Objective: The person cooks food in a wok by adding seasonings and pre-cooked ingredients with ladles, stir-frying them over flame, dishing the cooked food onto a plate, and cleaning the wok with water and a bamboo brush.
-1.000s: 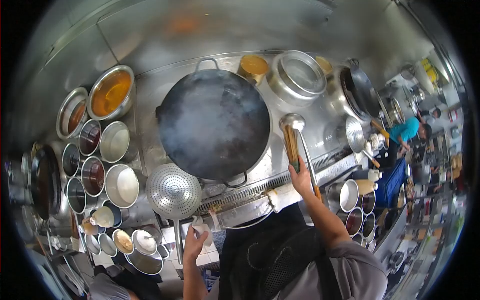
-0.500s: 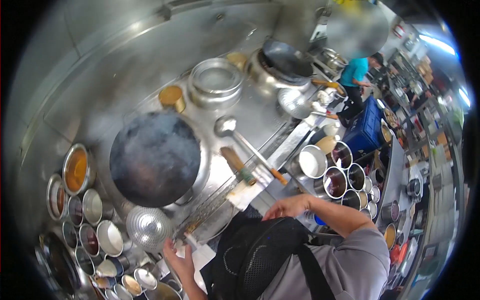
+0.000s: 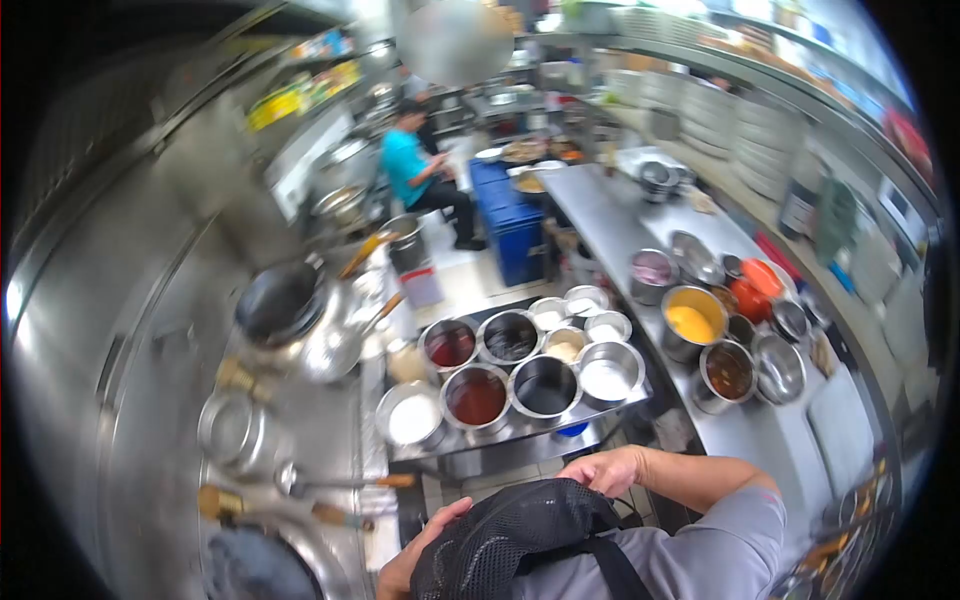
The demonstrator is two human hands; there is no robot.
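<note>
My right hand (image 3: 605,470) is bent in against the black mesh bag (image 3: 510,540) at my chest, its fingers partly hidden behind the edge. Left of the bag, my left hand (image 3: 425,545) has its fingers stretched out along the mesh, nothing visible in it. A bamboo brush (image 3: 342,516) and a ladle (image 3: 290,480) lie on the steel stove top beyond it. The dark wok (image 3: 255,565) is at the lower left.
Pots of sauces and powders (image 3: 476,397) stand on a cart ahead. A steel counter (image 3: 620,235) with more pots (image 3: 694,320) runs along the right. A person in a turquoise shirt (image 3: 403,165) sits beside a blue bin (image 3: 508,220). Another wok (image 3: 280,303) is left.
The view has swung right, away from the smoking wok. My right hand has let go of the brush and come to the bag. My left hand has moved from the strainer to the bag's side.
</note>
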